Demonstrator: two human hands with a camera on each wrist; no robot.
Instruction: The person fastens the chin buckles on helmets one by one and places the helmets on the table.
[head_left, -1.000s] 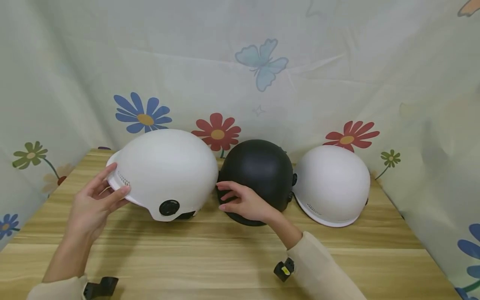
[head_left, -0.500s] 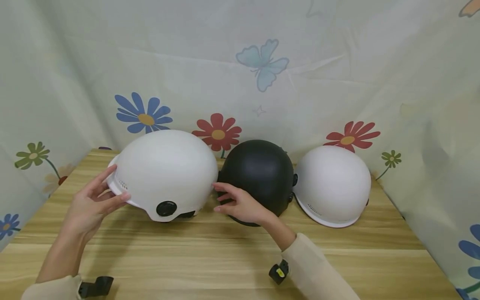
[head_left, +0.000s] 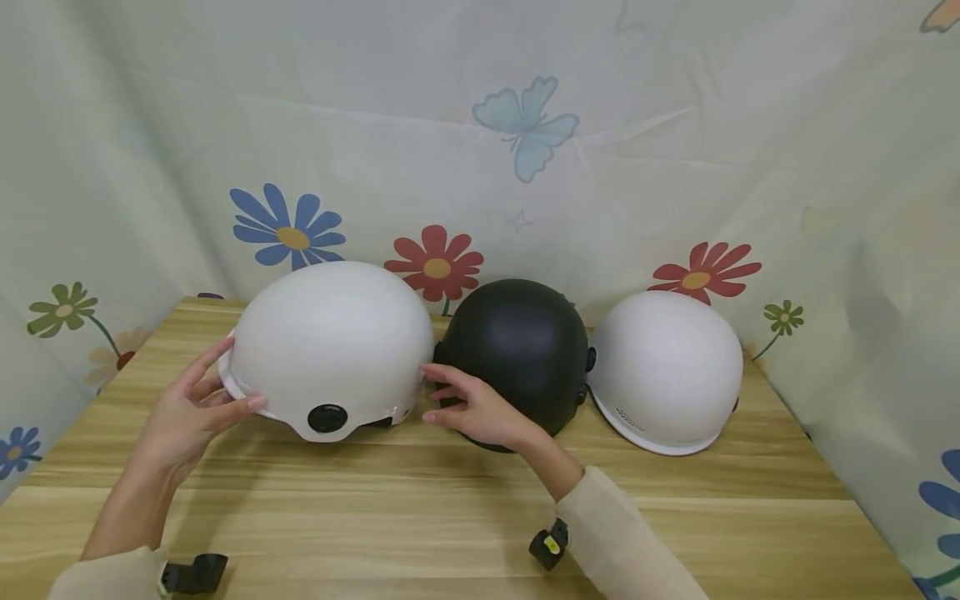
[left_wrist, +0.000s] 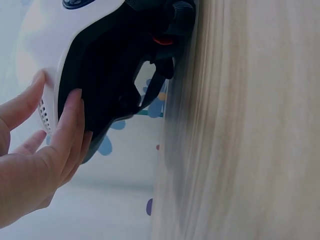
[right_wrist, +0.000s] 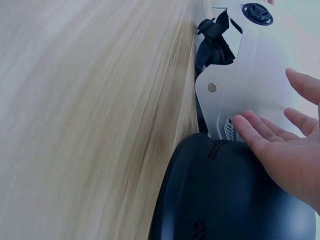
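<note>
A glossy white helmet (head_left: pixel 330 333) with a round black side knob (head_left: pixel 327 418) stands at the left of the row. My left hand (head_left: pixel 187 412) grips its brim, thumb on the outer shell and fingers tucked under the edge. The left wrist view shows that brim raised off the table, with the dark lining (left_wrist: pixel 105 65) and a black strap (left_wrist: pixel 155 87) below. My right hand (head_left: pixel 480 408) has its fingers loosely extended at the helmet's other end, fingertips right at the shell near a small vent (right_wrist: pixel 230 129). It reaches in front of a matte black helmet (head_left: pixel 517 333).
A second white helmet (head_left: pixel 667 367) sits at the right, close beside the black one. All three line the back of the wooden table (head_left: pixel 420 517), against a flowered cloth backdrop (head_left: pixel 600 208). Small black cameras are strapped at both cuffs.
The left white helmet's brim has come down a little and its side knob has shifted left. My left hand has lowered with it; my right hand has edged left to the shell.
</note>
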